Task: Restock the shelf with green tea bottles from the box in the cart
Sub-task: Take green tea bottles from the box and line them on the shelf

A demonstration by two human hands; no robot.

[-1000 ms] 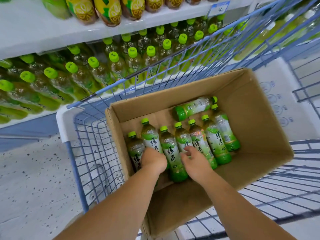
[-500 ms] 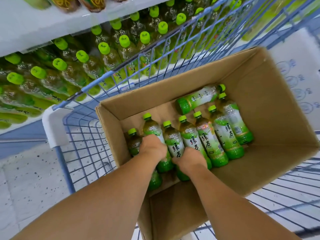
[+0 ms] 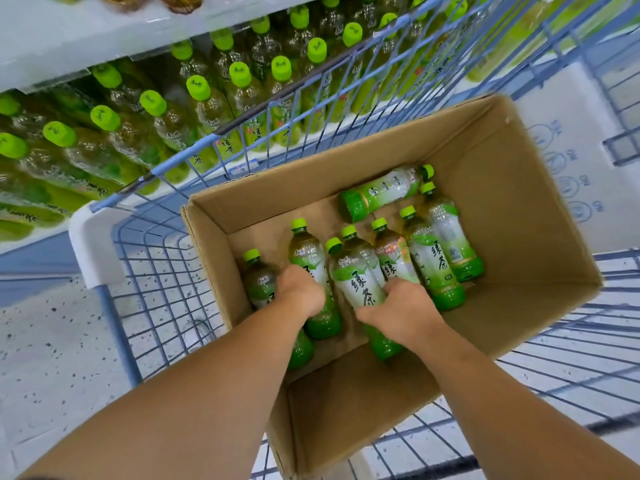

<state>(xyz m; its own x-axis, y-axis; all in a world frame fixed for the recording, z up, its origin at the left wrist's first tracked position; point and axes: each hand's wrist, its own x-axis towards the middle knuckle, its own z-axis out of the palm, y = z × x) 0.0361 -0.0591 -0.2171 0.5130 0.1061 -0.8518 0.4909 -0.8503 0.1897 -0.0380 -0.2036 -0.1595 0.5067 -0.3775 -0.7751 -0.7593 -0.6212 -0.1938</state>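
My left grip (image 3: 300, 291) is down inside the cardboard box (image 3: 519, 209), clenched round the green tea bottle second from the left (image 3: 306, 249); the fingers wrap its label and only the shoulder, the cap and the green base show past the knuckles. My right grip (image 3: 398, 311) grasps the neighbouring green tea bottle (image 3: 356, 282), thumb on its near side and fingers curled over the far side. This one sits tilted, its cap higher than those beside it.

Just left of the left grip lies the leftmost bottle (image 3: 260, 284), touching the box wall. To the right of the right grip four more bottles (image 3: 429, 261) lie side by side, caps pointing away from me. Beyond them a crosswise bottle (image 3: 381, 190) lies against the far wall.

The box sits in the blue wire cart (image 3: 152, 258). Past both grips, beyond the cart rim, the shelf (image 3: 52, 39) carries rows of shelved green tea bottles (image 3: 162, 119) with lime caps. A white carton (image 3: 571, 140) lies past the box, right of the right grip. A speckled floor (image 3: 45, 341) shows left of the left grip.
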